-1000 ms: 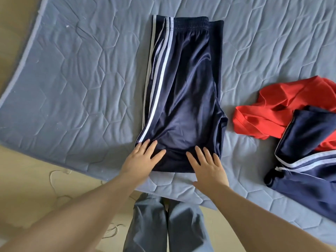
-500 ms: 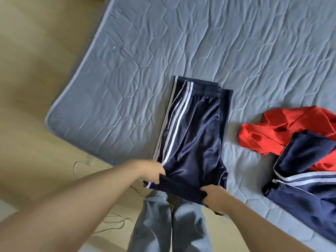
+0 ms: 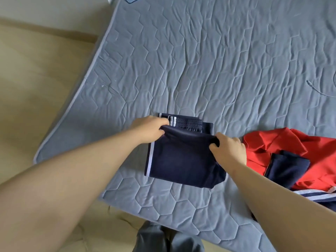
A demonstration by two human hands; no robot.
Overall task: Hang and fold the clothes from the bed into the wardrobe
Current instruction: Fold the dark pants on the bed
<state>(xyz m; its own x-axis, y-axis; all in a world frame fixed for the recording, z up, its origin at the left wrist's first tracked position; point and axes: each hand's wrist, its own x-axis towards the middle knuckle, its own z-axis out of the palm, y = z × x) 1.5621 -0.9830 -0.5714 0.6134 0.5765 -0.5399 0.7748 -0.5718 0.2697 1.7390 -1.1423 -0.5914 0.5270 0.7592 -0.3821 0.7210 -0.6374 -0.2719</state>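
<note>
Both hands grip the folded-over hem of the navy track pants (image 3: 181,160): the left hand (image 3: 151,129) pinches its left corner and the right hand (image 3: 228,149) its right, fingers curled round the cloth. The pants lie on the grey quilted bed (image 3: 200,60), just short of a red garment (image 3: 291,142). Half a second ago the hem was only lifted at the near end; now it reaches almost to the waistband (image 3: 189,122).

A home bedroom: quilted grey bed (image 3: 218,70) strewn with clothes (image 3: 291,153).
</note>
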